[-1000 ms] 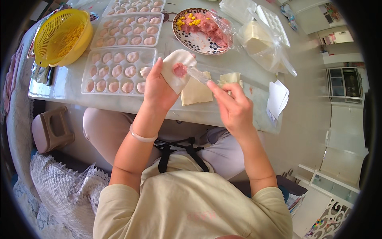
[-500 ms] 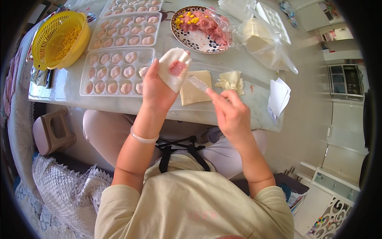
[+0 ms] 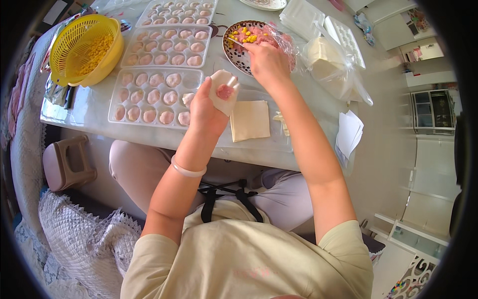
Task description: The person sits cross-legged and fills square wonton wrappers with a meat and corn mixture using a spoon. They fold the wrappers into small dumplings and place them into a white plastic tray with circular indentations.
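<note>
My left hand (image 3: 205,110) holds a pale dough wrapper (image 3: 221,107) across its palm and fingers. A pink dab of minced meat (image 3: 225,91) lies on this wrapper. My right hand (image 3: 269,62) reaches over a patterned plate (image 3: 238,61) and grips a thin flat spatula (image 3: 236,42), its far end at the plate's left side by the corn. On that plate sit a mound of pink minced meat (image 3: 282,41) and some yellow corn kernels (image 3: 247,37). A square stack of wrappers (image 3: 250,121) lies on the table between my forearms.
Left of my hands stand plastic trays (image 3: 155,123) of filled dumplings (image 3: 171,97). A yellow colander (image 3: 63,50) with corn is at the far left. To the right lie a bagged pale block (image 3: 321,52), white papers (image 3: 349,132) and a crumpled wrapper (image 3: 282,122), partly behind my right arm.
My right hand has moved from beside the wrapper, away from me, to the meat plate with the spatula. My left hand still holds the wrapper and meat. The whole view has shifted slightly.
</note>
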`<state>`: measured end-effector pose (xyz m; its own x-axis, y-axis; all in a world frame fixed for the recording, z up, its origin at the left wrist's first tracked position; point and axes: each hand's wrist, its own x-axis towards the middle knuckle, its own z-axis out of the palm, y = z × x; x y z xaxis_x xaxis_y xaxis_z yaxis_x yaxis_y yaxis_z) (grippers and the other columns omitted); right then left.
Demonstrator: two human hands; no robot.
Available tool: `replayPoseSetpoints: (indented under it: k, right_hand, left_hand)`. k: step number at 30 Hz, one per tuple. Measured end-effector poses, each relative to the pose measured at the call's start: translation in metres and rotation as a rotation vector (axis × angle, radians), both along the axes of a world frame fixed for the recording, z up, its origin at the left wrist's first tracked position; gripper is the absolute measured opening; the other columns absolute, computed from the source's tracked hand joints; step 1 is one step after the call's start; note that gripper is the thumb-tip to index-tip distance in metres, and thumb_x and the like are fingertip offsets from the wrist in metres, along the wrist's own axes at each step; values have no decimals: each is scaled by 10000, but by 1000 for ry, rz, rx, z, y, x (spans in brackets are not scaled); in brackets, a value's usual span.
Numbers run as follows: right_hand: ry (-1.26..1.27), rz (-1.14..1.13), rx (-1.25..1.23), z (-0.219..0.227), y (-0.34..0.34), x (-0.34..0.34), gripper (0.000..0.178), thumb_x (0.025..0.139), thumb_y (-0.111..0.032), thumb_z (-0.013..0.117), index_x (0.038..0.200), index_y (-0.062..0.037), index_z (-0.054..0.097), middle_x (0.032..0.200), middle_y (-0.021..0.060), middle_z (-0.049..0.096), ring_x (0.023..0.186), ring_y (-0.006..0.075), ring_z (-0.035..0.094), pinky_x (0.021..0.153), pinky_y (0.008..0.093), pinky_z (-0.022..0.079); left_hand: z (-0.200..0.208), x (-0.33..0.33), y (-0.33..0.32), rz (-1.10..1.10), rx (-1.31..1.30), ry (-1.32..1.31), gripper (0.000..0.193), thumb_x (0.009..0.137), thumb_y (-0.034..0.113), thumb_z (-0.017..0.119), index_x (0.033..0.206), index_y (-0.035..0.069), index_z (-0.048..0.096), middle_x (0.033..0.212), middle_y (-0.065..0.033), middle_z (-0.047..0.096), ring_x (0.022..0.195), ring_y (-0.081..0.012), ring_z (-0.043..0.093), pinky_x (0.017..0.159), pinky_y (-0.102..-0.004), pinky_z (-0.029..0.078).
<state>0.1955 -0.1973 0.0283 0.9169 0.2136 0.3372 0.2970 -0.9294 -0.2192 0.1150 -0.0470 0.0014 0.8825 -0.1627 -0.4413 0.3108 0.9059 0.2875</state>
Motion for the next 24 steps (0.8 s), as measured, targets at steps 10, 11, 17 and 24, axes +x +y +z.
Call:
replayPoseSetpoints:
  k: [10,11,17,24]
  right_hand:
    - [93,103,16,4,-23,-11,273,866,-123,567,1101,-144,704,876,138,682,807,347,646,761,417,518]
    - [109,122,56,4,-26,-11,280,865,-118,564,1109,-135,701,864,145,684,804,346,648,765,406,520]
    - [414,88,404,-3,-40,-9,285,886,-122,556,1132,-60,686,740,94,679,696,166,640,690,310,505]
    - [549,20,534,7,-41,-33,282,907,-109,548,1146,-27,675,708,22,631,671,100,571,655,270,475]
  left_hand:
    - [-7,12,0,27,45,9,350,1019,259,373,1207,-9,497,1102,-117,569,983,-255,573,904,-424,482]
    - [-7,14,-1,22,53,11,348,1019,258,372,1204,-10,497,1102,-116,569,983,-254,574,903,-423,484]
    - [-13,32,-5,38,44,7,341,1020,254,378,1184,-20,498,1087,-111,570,969,-248,579,896,-420,491]
    - [-22,49,-11,41,98,45,393,1024,256,311,1186,-56,484,1112,-167,549,1014,-276,558,943,-460,468]
